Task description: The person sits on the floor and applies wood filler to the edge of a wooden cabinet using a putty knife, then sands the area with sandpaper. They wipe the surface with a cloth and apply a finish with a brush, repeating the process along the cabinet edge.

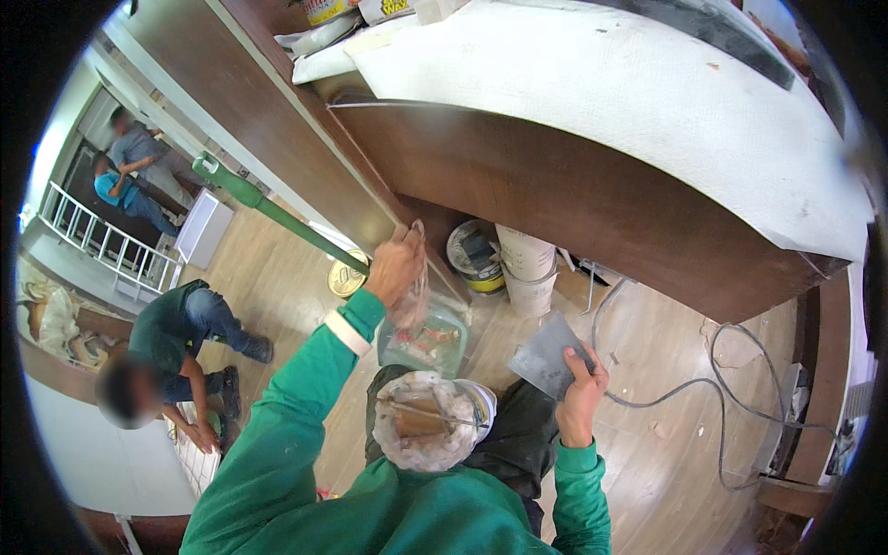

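My left hand [396,268] is closed on a crumpled, see-through piece of plastic [413,305], which hangs beside the brown wooden panel edge. Below it on the floor lies a pale green dustpan [444,338] with reddish scraps in it. In my right hand [583,393], thumb on top, is a flat grey sheet that looks like sandpaper [548,356], held above my knee. Between my legs stands a can [483,407] with crumpled plastic over its rim, a thin stick across the top and brownish contents.
A brown cabinet panel [555,199] with a white top [592,83] stands ahead. Beneath it are a dark bucket [474,259] and white buckets [529,277]. A grey cable [666,398] loops across the right floor. A green pole [287,222] leans left; a co-worker [185,342] bends at the left.
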A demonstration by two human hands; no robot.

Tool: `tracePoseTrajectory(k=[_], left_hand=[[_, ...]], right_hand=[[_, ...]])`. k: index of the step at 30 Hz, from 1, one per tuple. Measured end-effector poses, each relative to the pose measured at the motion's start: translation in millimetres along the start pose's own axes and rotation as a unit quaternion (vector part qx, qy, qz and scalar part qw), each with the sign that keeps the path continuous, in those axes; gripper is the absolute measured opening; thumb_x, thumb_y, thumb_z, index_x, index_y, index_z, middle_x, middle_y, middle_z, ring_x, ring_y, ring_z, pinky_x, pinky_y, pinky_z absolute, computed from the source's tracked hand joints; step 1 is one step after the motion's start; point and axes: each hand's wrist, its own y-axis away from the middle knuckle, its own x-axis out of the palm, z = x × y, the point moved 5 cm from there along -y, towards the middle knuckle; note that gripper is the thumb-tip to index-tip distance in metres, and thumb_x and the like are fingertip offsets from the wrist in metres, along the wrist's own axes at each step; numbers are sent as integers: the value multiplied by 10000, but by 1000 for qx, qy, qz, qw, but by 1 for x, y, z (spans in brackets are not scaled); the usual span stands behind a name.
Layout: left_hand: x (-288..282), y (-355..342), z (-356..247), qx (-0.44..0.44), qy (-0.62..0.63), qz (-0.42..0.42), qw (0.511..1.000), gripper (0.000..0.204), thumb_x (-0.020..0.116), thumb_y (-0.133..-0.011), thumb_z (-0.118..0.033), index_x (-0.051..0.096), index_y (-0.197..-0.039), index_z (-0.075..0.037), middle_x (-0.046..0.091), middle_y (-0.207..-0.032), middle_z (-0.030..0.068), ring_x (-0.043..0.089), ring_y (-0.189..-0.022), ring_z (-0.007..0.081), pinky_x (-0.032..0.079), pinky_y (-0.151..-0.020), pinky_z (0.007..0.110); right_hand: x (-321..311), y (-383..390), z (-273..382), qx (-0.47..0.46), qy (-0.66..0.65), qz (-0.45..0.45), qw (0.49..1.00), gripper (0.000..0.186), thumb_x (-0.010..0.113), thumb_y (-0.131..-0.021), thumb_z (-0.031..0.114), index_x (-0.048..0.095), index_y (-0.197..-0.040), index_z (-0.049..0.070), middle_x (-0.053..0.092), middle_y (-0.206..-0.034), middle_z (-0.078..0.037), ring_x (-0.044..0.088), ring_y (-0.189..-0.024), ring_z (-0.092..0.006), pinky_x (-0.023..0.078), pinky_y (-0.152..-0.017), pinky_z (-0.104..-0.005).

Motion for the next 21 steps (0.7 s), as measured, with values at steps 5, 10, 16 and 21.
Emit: tracePoseTrajectory(k=[5,10,16,21], left_hand=[[-68,6,-1,-52,151,-28,987,198,678,-949,-160,731,-1064,-8,681,-929,208,671,-823,373,537,-736,426],[-159,-7,7,-170,395,-110,896,178,746,-925,-110,736,-1051,15,711,-875,63,659,-808,121,533,-713,303],[-241,-35,-98,-91,649,-64,752,133,761,-916,-67,741,-1020,13,714,-945,27,640,-803,61,514,-696,221],[-217,-31,-145,59,441,-169,879,231,793,-859,-56,706,-1037,62,627,-823,82,606,-724,157,499,-672,284]], right_hand=[[-45,-6,-12,-23,11,-120,992,400,700,-903,90,618,-1248,-96,707,-1065,-118,665,-961,-207,512,-891,-322],[7,2,15,-56,6,33,998,439,701,-924,185,640,-1274,-73,667,-1173,-121,588,-1103,-213,433,-1010,-346],[120,39,82,-114,-35,157,980,442,649,-1007,265,624,-1292,-72,686,-1209,-124,635,-1095,-188,472,-993,-312],[179,125,120,55,-262,333,904,412,601,-1046,275,612,-1285,-61,692,-1225,-121,655,-1145,-199,527,-977,-347]])
